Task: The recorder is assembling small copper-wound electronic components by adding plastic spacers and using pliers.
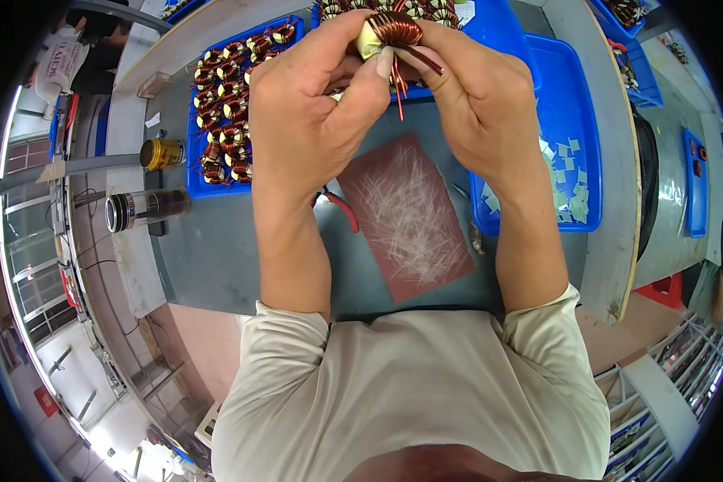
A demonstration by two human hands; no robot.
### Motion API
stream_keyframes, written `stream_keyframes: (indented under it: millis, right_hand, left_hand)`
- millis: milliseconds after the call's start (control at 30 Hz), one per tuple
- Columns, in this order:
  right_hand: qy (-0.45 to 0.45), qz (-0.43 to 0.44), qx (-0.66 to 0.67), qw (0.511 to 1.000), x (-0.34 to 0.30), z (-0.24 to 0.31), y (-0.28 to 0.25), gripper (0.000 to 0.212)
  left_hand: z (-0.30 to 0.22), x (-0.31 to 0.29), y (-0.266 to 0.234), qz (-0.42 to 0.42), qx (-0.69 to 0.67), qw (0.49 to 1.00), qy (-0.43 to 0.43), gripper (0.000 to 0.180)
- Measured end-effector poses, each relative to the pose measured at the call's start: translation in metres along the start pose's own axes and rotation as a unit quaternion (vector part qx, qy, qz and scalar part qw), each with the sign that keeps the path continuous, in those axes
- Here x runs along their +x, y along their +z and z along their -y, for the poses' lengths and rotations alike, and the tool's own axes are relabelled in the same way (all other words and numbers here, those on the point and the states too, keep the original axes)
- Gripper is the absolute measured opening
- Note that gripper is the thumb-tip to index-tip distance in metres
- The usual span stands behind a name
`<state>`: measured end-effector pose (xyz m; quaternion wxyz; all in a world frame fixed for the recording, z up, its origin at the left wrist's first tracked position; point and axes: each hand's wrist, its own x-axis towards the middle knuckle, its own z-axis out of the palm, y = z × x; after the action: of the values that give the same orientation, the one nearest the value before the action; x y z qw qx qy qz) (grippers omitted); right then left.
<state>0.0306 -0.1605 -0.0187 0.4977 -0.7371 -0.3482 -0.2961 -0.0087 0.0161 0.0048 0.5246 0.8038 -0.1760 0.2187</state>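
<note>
Both hands are raised at the far side of the bench around a ring-shaped coil (pixel 398 29) wound with copper-brown wire, with a pale yellow patch on its left side. My left hand (pixel 313 108) pinches the coil's left and lower side between thumb and fingers. On the other side, my right hand (pixel 484 96) closes on the coil and its wire ends. Loose reddish wire leads (pixel 399 90) hang below the fingertips. Under the forearms lies a scratched reddish-brown mat (pixel 410 221). Red-handled pliers (pixel 344 210) rest at its left edge, partly hidden by my left wrist.
To the left, a blue tray (pixel 217 191) carries rows of similar coils. A blue tray (pixel 593 153) on the right contains small pale green squares (pixel 569 178). A yellow can (pixel 162 153) and a clear jar (pixel 149 210) lie at the bench's left edge. Wooden boards (pixel 610 241) border the bench.
</note>
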Motion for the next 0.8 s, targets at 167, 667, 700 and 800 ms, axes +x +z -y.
stream_keyframes:
  millis: [167, 667, 700, 800]
  right_hand:
    - [0.03, 0.026, 0.024, 0.999, 0.003, 0.001, -0.006, 0.02]
    - [0.357, 0.046, 0.473, 0.805, 0.009, 0.005, -0.021, 0.039]
    - [0.341, 0.057, 0.488, 0.802, 0.007, 0.004, -0.02, 0.039]
    - [0.306, 0.07, 0.419, 0.852, 0.01, 0.013, -0.016, 0.038]
  left_hand:
    - [0.004, 0.003, 0.007, 0.0, -0.131, 0.989, -0.066, 0.029]
    - [0.003, 0.015, 0.02, -0.135, 0.126, 0.966, 0.18, 0.036]
    - [0.005, 0.015, 0.021, -0.139, 0.159, 0.955, 0.207, 0.038]
    - [0.004, 0.014, 0.025, -0.149, 0.152, 0.957, 0.196, 0.043]
